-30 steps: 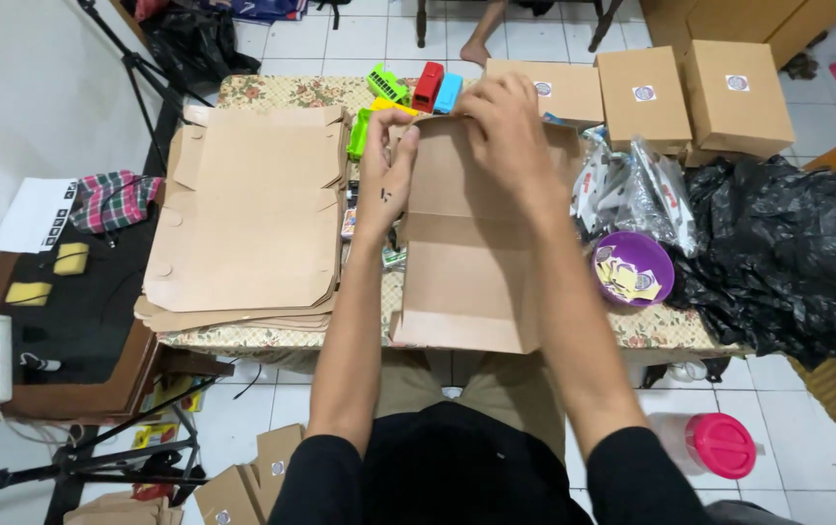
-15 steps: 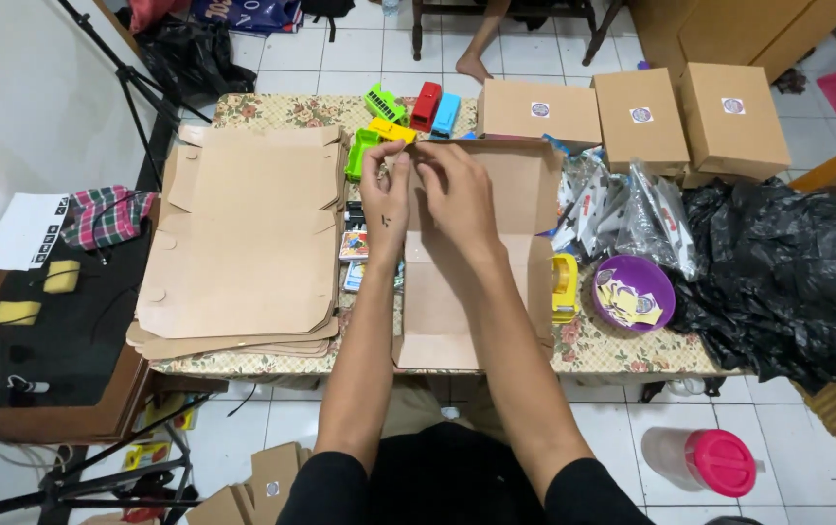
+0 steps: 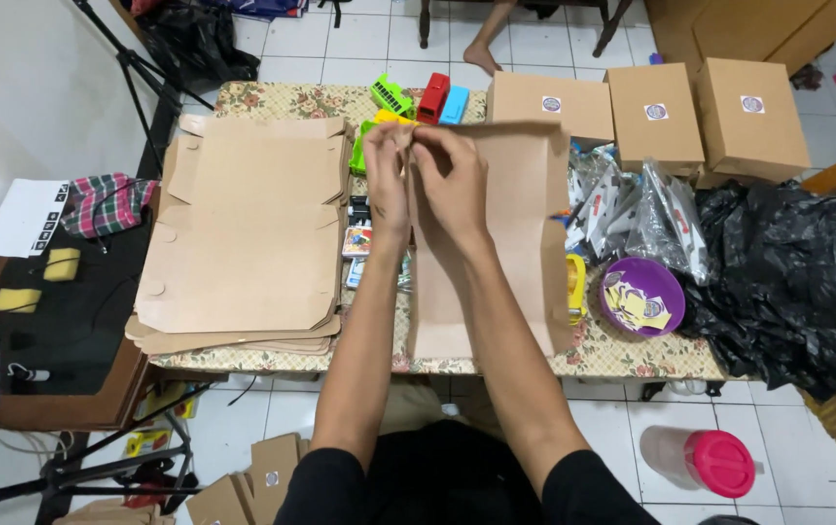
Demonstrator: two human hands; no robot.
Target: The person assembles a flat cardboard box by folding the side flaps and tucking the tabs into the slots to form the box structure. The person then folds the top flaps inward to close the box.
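A floral-patterned table point(image 3: 632, 355) carries the work, with crumpled black plastic sheeting point(image 3: 787, 277) heaped at its right end and a stack of flat, die-cut brown cardboard box blanks point(image 3: 243, 228) lying unfolded at the left, apparently kept within easy reach. At centre lies a half-folded brown cardboard box blank point(image 3: 510, 233), its side walls already raised; the left hand point(image 3: 387, 180) and right hand point(image 3: 452, 180) meet at its far left corner, fingers closed in a pinch on the flap edge, seemingly to press a fold into place. Along the table's far edge stand 3 closed brown cardboard boxes point(image 3: 656, 117), each with a small round white sticker on its lid. Clear crinkled plastic bags point(image 3: 646, 209) sit beside a round purple lid with yellow cards point(image 3: 641, 297), while green, red and blue toy vehicles point(image 3: 418, 97) cluster behind the hands. On the floor below, a clear jar with a pink lid point(image 3: 700, 457) lies on white tiles.
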